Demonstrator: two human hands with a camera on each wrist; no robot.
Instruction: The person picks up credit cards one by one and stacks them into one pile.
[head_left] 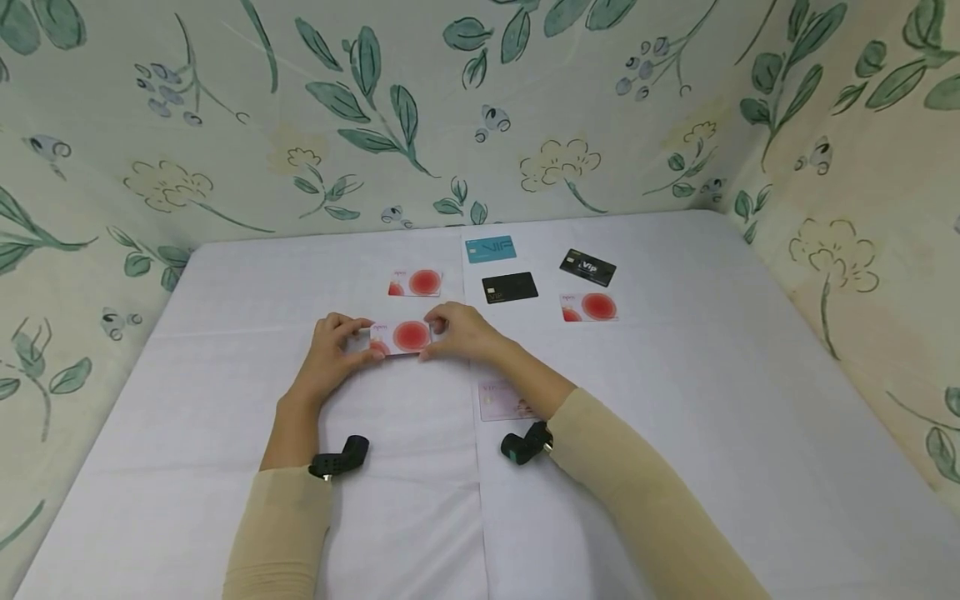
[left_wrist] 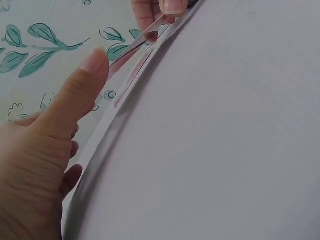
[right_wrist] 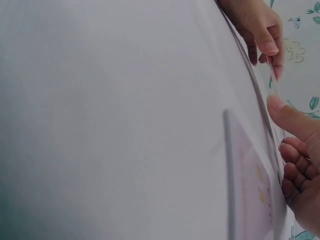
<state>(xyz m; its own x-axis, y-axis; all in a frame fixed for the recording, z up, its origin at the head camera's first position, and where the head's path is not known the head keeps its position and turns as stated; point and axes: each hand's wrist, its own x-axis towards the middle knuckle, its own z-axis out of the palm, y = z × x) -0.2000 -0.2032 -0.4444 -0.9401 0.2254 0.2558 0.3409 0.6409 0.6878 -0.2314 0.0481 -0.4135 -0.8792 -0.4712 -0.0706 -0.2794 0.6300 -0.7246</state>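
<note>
Between both hands is a white card with a large red circle [head_left: 411, 337], raised a little over the white table. My left hand [head_left: 330, 354] pinches its left end, thumb at the lower corner. The right hand [head_left: 471, 333] grips the opposite end between thumb and fingers. From the left wrist, the left thumb [left_wrist: 75, 95] lies along the card, seen nearly edge-on. The right wrist view shows the right thumb [right_wrist: 290, 117] on the card's near end, with the left hand [right_wrist: 260, 27] at the far end.
Beyond the hands lie a matching red-circle card [head_left: 416, 283], a blue VIP card [head_left: 491, 249] and a black card [head_left: 510, 287]. Farther right are a black Vip card [head_left: 588, 267] and another red-circle card [head_left: 589, 307]. A pale pink card [head_left: 501, 402] sits partly under the right forearm.
</note>
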